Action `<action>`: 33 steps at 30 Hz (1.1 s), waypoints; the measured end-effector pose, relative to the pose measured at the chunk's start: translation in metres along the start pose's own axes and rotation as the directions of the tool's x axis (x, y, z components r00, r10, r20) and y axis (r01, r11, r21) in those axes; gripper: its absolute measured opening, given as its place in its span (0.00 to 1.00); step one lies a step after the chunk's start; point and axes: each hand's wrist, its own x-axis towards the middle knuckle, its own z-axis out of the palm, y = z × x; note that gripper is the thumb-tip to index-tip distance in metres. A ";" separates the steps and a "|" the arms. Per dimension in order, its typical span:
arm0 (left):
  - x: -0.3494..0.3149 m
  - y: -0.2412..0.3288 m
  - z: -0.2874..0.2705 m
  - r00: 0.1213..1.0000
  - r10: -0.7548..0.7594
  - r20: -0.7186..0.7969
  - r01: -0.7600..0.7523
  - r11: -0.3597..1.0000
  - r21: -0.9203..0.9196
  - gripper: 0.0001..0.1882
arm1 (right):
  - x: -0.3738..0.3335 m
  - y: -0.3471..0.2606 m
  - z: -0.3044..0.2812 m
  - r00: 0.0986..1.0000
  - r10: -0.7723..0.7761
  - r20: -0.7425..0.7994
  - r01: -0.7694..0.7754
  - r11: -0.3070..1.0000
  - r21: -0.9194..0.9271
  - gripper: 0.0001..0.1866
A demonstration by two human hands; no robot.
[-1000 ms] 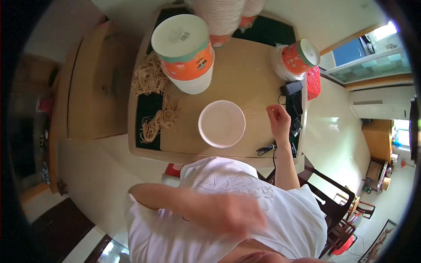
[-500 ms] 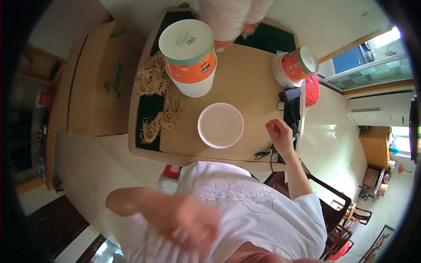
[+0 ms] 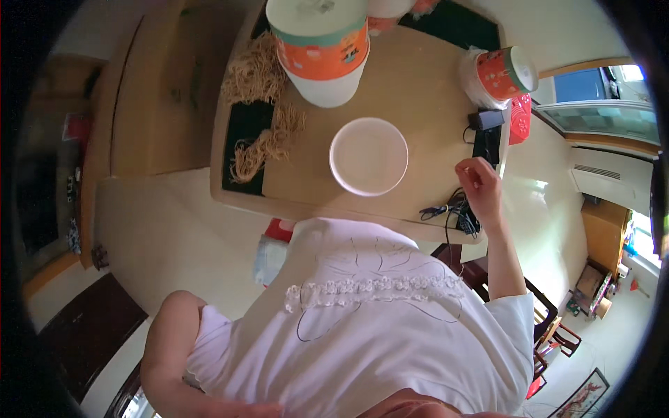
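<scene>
A round white paper bowl (image 3: 368,157) stands on the cardboard-topped table, its open side facing up. To its right, my right hand (image 3: 481,184) hovers over the table's edge with curled fingers; anything pinched in them is too small to make out. Black cables (image 3: 456,212) lie just below this hand. My left hand (image 3: 261,409) is low at the frame's lower edge, against my white shirt, with its fingers mostly cut off. Left of the bowl are tangled bundles of beige string (image 3: 261,146). Behind them rises a stack of paper buckets (image 3: 324,59), the top one orange and green.
A second orange-and-green bucket (image 3: 498,73), partly in clear plastic, lies at the table's far right. Near it are a black power adapter (image 3: 486,120) and a red plastic container (image 3: 520,118). A big cardboard box (image 3: 157,104) stands left of the table.
My left hand has dropped from in front of my chest to the lower edge. The view has shifted, so the table sits higher. My right hand stays by the table's right edge, fingers curled.
</scene>
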 end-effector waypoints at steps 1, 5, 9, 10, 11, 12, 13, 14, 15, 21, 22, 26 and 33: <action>-0.003 0.004 0.003 0.999 0.034 -0.015 -0.034 0.999 0.016 0.19 | -0.001 -0.002 0.000 1.000 -0.002 -0.010 0.003 0.999 0.047 0.02; -0.007 0.008 0.001 0.982 0.182 -0.042 -0.178 0.981 0.080 0.16 | -0.008 0.006 -0.001 0.999 0.045 0.002 -0.045 0.997 0.064 0.02; 0.008 -0.098 -0.054 0.663 0.732 -0.159 -0.660 0.672 0.336 0.07 | -0.002 0.006 0.010 0.998 0.061 -0.001 -0.060 0.994 0.088 0.03; 0.006 -0.121 -0.055 0.640 0.751 -0.164 -0.690 0.655 0.308 0.07 | -0.001 0.008 0.010 0.998 0.067 -0.008 -0.066 0.993 0.100 0.03; 0.015 -0.110 -0.038 0.757 0.383 -0.530 -0.372 0.919 0.133 0.04 | 0.006 0.002 0.017 1.000 -0.015 0.025 0.013 0.995 0.097 0.04; 0.012 -0.119 -0.024 0.666 -0.066 -0.743 -0.099 0.979 -0.177 0.04 | 0.007 -0.002 0.025 0.999 -0.005 0.040 -0.001 0.991 0.137 0.04; -0.001 -0.149 -0.015 0.461 -0.498 -0.734 0.066 0.845 -0.531 0.07 | 0.005 0.001 0.028 0.999 0.039 0.023 -0.042 0.988 0.150 0.04; -0.015 -0.179 -0.003 0.179 -0.828 -0.532 0.144 0.557 -0.818 0.11 | 0.000 0.007 0.030 0.997 0.081 0.010 -0.082 0.983 0.162 0.03; -0.042 -0.217 0.003 0.296 -0.852 -0.431 0.332 0.515 -0.790 0.09 | 0.001 -0.002 0.035 0.995 0.074 0.060 -0.083 0.982 0.170 0.03; -0.057 -0.380 0.107 -0.382 -0.861 -0.335 0.434 0.153 -0.888 0.36 | -0.007 0.009 0.060 0.996 0.078 0.045 -0.085 0.979 0.183 0.05; -0.055 -0.391 0.110 -0.358 -0.877 -0.319 0.437 0.145 -0.888 0.35 | -0.007 0.010 0.061 0.995 0.087 0.054 -0.095 0.978 0.184 0.05; -0.077 -0.436 0.136 -0.311 -0.722 -0.618 0.663 0.301 -0.685 0.21 | 0.000 0.007 0.067 0.997 0.063 0.047 -0.072 0.975 0.209 0.05; -0.051 -0.433 0.057 -0.007 -0.649 -0.761 0.932 0.272 -0.240 0.10 | 0.027 0.008 0.078 0.995 0.030 0.098 -0.050 0.977 0.206 0.05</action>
